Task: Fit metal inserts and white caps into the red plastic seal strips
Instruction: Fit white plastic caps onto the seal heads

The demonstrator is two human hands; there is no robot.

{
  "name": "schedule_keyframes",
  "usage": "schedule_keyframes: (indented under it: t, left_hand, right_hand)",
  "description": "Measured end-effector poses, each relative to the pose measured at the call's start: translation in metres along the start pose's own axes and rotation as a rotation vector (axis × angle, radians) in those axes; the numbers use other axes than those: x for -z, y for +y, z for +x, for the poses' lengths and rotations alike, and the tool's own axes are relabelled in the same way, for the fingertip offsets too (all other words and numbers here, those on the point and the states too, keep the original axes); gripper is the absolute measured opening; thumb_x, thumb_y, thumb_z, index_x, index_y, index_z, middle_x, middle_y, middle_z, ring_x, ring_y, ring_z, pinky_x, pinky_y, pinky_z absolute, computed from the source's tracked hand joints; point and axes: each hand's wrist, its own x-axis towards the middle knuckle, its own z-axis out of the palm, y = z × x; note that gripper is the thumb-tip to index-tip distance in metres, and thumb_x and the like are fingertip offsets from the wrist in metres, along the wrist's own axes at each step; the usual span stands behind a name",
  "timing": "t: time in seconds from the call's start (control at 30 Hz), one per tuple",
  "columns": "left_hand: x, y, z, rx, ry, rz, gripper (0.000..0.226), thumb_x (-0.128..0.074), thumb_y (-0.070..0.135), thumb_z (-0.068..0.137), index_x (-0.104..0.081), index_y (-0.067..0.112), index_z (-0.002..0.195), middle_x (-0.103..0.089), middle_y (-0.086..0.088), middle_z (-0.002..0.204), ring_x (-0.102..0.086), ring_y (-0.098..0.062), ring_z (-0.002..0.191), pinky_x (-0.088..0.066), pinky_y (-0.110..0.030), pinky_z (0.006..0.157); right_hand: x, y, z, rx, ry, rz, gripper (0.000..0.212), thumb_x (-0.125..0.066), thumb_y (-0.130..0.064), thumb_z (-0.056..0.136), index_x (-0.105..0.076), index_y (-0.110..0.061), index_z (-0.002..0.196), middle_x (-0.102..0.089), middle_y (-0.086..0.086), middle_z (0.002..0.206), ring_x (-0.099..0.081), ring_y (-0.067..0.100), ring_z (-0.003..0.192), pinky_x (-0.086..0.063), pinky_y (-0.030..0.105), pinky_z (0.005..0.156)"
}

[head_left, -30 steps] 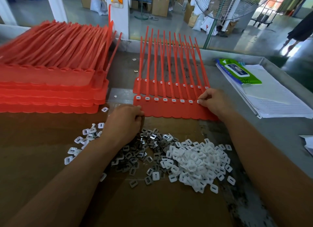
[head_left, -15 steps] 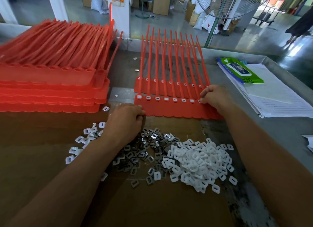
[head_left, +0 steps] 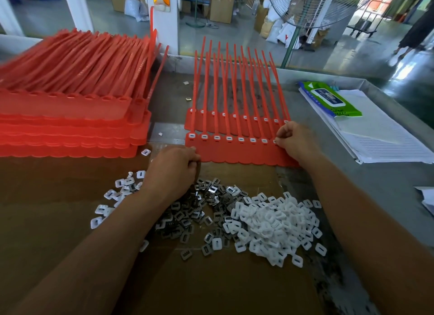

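Little has moved in the last second. The right hand [head_left: 293,140] stays at the right end of the near strip [head_left: 234,152], and only its fingers [head_left: 278,139] have edged along the row of sockets. The left hand [head_left: 173,171] has kept its place at the strip's near left corner.

The left fingers are curled on that corner's edge, probably to stop the strip from sliding while the other hand presses. The right fingers are bunched, with their tips on a socket just past the last fitted white cap. Whether they pinch a cap cannot be told.

The strip lies flat across the far edge of the cardboard [head_left: 47,197], its tails pointing away, and it overlaps a second strip [head_left: 211,126] already capped. Loose caps [head_left: 270,223] and inserts [head_left: 187,218] lie heaped just in front of it, between the forearms, so each pick is a short reach. A stack [head_left: 70,122] of strips waits on the left. The row looks nearly filled.
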Motion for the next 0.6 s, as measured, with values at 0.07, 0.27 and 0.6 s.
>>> schedule_keyframes:
  t: [0.07, 0.27, 0.6]
  left_hand:
    - [0.0, 0.001, 0.0, -0.001, 0.007, -0.001, 0.027, -0.051, 0.006, 0.084, -0.067, 0.01, 0.106, -0.06, -0.001, 0.122, -0.053, -0.015, 0.114, -0.035, -0.024, 0.096]
    - [0.001, 0.002, -0.002, -0.001, 0.008, 0.004, 0.026, -0.051, 0.006, 0.084, -0.067, 0.009, 0.105, -0.06, -0.001, 0.121, -0.053, -0.015, 0.114, -0.036, -0.025, 0.096]
    - [0.002, 0.002, -0.002, -0.016, 0.005, 0.014, 0.027, -0.05, 0.006, 0.085, -0.066, 0.008, 0.107, -0.06, -0.003, 0.122, -0.053, -0.017, 0.114, -0.034, -0.025, 0.097]
  right_hand:
    - [0.001, 0.002, -0.004, 0.036, 0.001, 0.001, 0.017, -0.064, -0.015, 0.084, -0.053, -0.026, 0.077, -0.054, -0.006, 0.092, -0.051, 0.013, 0.09, -0.043, 0.031, 0.08]
    - [0.016, 0.004, -0.016, 0.082, -0.145, 0.089, 0.018, -0.063, -0.007, 0.083, -0.059, -0.025, 0.083, -0.059, -0.003, 0.097, -0.053, 0.011, 0.093, -0.043, 0.028, 0.082]
    - [0.048, -0.006, -0.071, 0.241, -0.453, 0.063, 0.019, -0.071, -0.01, 0.077, -0.064, -0.028, 0.077, -0.068, -0.007, 0.073, -0.063, 0.003, 0.068, -0.044, 0.012, 0.063]
